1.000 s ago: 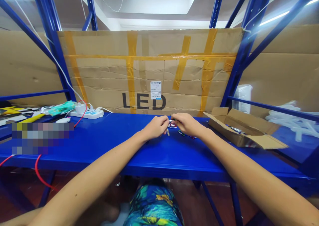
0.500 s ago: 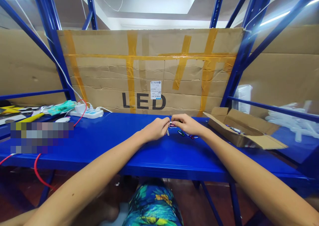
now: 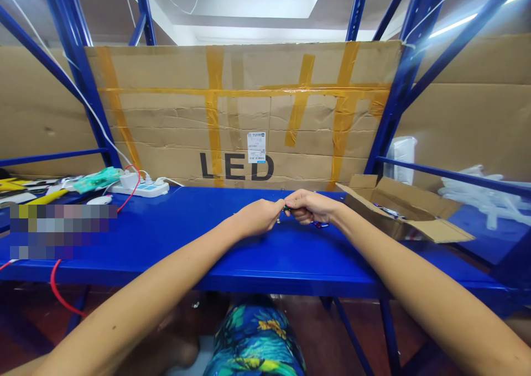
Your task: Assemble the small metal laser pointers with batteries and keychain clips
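My left hand (image 3: pixel 263 215) is closed, its thumb and fingertips pinched together over a short metal chain (image 3: pixel 279 220), of which a small end shows below the fingers. Meeting it fingertip to fingertip, my right hand (image 3: pixel 309 205) is closed on a small green carabiner (image 3: pixel 287 208), mostly covered by the fingers. Both hands are just above the blue tabletop (image 3: pixel 265 260). Under the right hand lie a few coloured carabiners (image 3: pixel 320 224), red and purple, partly hidden by the hand.
At the right stands an open cardboard box (image 3: pixel 398 207) with metal pieces inside. A white power strip (image 3: pixel 143 188) and assorted tools (image 3: pixel 37 193) lie at the left. A tall taped carton (image 3: pixel 174 121) closes off the back, between blue rack posts (image 3: pixel 390 110).
My right hand has taken up the green carabiner from the tabletop and brought it to the left fingertips. The red one at the fingertips is no longer visible there. The view has shifted slightly.
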`<control>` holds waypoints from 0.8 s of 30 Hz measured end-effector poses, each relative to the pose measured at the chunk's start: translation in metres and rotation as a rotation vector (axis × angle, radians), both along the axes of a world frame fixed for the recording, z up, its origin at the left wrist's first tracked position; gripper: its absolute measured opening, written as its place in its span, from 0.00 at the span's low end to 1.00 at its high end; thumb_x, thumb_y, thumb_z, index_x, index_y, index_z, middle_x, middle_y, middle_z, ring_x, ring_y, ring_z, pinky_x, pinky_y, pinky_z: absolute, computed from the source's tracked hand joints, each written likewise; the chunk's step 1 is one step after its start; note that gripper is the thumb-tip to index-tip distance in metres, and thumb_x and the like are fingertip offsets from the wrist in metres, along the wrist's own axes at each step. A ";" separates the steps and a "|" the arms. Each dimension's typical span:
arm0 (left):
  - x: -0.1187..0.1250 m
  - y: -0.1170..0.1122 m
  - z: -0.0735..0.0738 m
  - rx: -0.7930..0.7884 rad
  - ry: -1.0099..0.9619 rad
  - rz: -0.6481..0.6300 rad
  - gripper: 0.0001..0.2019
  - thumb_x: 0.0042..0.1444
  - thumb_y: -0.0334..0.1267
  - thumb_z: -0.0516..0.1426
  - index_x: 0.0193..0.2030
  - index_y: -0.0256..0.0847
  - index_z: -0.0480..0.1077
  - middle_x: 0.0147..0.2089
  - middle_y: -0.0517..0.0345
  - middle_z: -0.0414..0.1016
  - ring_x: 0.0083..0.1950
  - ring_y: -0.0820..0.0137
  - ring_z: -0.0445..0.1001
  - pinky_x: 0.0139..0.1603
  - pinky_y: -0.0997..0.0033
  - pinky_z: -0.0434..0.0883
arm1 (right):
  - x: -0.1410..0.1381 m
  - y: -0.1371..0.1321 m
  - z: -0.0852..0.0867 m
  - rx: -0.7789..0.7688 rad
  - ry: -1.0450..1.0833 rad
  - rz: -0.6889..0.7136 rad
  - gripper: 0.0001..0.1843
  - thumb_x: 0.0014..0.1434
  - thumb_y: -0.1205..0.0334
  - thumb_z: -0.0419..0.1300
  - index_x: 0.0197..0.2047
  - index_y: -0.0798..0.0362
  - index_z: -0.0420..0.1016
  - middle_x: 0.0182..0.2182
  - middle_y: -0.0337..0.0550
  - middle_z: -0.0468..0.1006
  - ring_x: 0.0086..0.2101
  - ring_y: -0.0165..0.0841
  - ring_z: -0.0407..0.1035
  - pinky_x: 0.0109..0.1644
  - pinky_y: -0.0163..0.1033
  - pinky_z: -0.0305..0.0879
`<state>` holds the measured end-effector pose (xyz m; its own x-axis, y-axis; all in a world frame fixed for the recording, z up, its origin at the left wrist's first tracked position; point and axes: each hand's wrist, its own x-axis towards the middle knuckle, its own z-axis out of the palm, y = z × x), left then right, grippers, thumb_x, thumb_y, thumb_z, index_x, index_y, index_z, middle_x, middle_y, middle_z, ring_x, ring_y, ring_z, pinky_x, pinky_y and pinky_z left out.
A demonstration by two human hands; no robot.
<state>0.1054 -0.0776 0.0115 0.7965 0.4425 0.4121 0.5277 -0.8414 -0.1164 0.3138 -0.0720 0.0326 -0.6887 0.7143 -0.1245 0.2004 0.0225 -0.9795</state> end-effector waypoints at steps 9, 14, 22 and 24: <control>0.001 0.005 -0.004 0.221 0.119 -0.068 0.12 0.59 0.25 0.45 0.47 0.34 0.63 0.33 0.46 0.76 0.33 0.63 0.77 0.35 0.66 0.73 | 0.009 0.014 -0.005 -0.362 0.031 0.181 0.11 0.63 0.57 0.54 0.32 0.57 0.65 0.14 0.23 0.43 0.16 0.20 0.31 0.15 0.26 0.40; 0.000 0.002 0.004 0.231 0.137 -0.061 0.12 0.61 0.27 0.45 0.48 0.34 0.64 0.35 0.46 0.77 0.35 0.63 0.77 0.34 0.68 0.71 | 0.006 0.003 0.001 -0.284 0.068 0.104 0.12 0.62 0.55 0.57 0.32 0.54 0.62 0.15 0.24 0.47 0.16 0.20 0.35 0.16 0.26 0.39; -0.003 -0.001 0.009 0.020 -0.075 0.047 0.10 0.66 0.34 0.44 0.40 0.38 0.64 0.30 0.51 0.74 0.30 0.66 0.73 0.32 0.69 0.66 | -0.001 -0.016 0.010 0.381 0.029 -0.149 0.20 0.50 0.59 0.68 0.38 0.51 0.61 0.23 0.30 0.67 0.19 0.24 0.58 0.22 0.31 0.54; -0.004 0.000 0.009 -0.025 -0.157 0.043 0.10 0.67 0.36 0.44 0.39 0.39 0.64 0.30 0.53 0.73 0.30 0.67 0.73 0.32 0.70 0.65 | -0.005 -0.018 0.010 0.601 -0.040 -0.215 0.16 0.53 0.57 0.66 0.37 0.52 0.62 0.26 0.34 0.69 0.22 0.26 0.61 0.26 0.34 0.57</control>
